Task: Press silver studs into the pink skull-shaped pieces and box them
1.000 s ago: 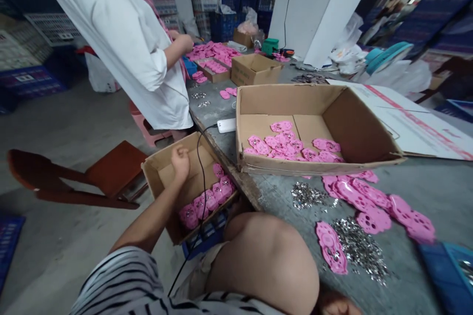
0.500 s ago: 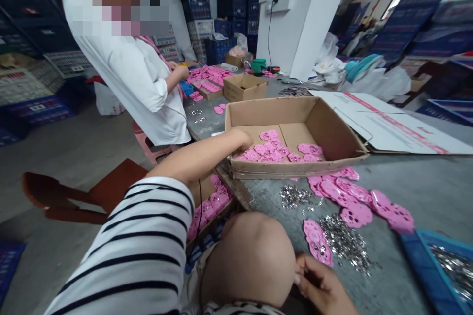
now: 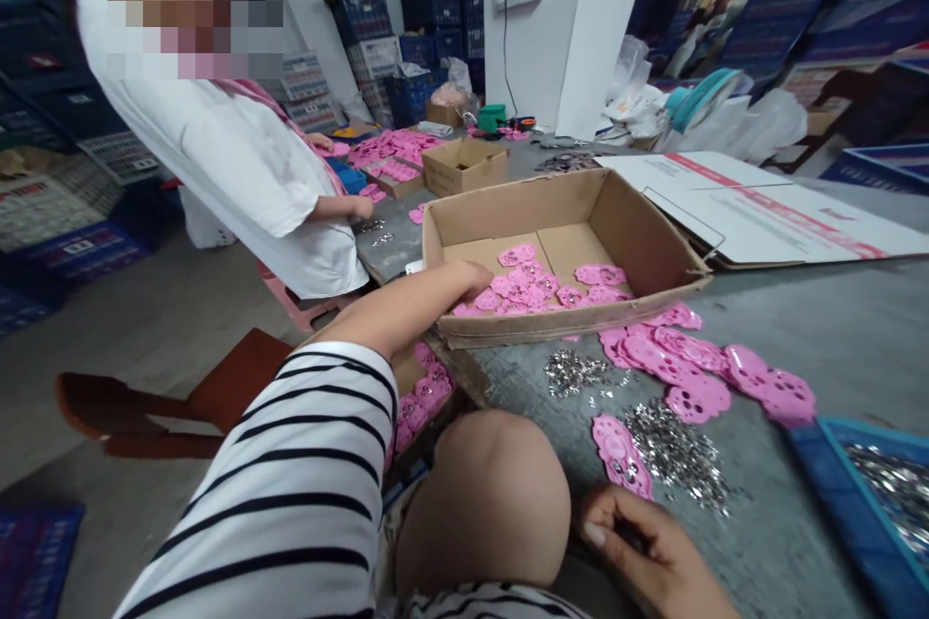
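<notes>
My left hand [image 3: 473, 280] reaches over the near left side of a cardboard box [image 3: 555, 325]. Its fingers point down beside a heap of pink animal-face plastic pieces [image 3: 524, 282] and are mostly hidden, so their grip cannot be told. My right hand [image 3: 645, 537] is low by my knee at the table edge, fingers curled in and thumb close to the forefinger; nothing shows in it. Just beyond it lie a pink piece [image 3: 621, 456] with shiny studs in its holes and a pile of small silvery metal bits [image 3: 678, 450].
More pink pieces [image 3: 697, 372] overlap on the grey table [image 3: 784, 329]. A blue bin [image 3: 820, 474] of metal bits stands at right. Flattened white cardboard [image 3: 769, 203] lies behind. Below the table edge, another box holds pink pieces [image 3: 428, 392]. A person in white [image 3: 239, 174] works at left.
The view has shifted slightly. My left hand stays inside the box. My right hand has moved a little away from my knee, and the person's hand at left has come down toward the table.
</notes>
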Demonstrator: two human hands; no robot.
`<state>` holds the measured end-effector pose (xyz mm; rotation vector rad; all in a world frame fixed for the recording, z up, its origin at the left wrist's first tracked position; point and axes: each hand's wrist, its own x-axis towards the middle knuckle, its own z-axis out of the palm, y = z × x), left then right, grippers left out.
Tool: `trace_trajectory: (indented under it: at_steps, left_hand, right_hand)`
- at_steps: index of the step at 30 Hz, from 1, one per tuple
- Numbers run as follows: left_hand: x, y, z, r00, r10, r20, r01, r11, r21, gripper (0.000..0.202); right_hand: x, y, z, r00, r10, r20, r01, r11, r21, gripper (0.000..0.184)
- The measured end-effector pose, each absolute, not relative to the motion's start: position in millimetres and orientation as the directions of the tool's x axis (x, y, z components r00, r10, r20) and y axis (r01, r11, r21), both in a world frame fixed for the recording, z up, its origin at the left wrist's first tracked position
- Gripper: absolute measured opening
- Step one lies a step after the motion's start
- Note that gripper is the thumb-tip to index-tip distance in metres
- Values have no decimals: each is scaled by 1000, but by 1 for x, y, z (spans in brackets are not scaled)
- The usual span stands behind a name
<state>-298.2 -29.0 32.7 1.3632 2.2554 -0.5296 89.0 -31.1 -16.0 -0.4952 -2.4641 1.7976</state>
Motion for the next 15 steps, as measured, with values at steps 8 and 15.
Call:
trace_trajectory:
  at_steps: [8,15]
  left_hand:
    - [-308,-40,40,-370,690,-622,873,487,21,61]
    - [-311,-51,54,-329,628,-706,750,628,209,24]
  right_hand:
    - [84,-28,57,-967,249,61,33,357,-933,42]
    - [78,-51,150,-926,-171,336,-377,424,-823,16]
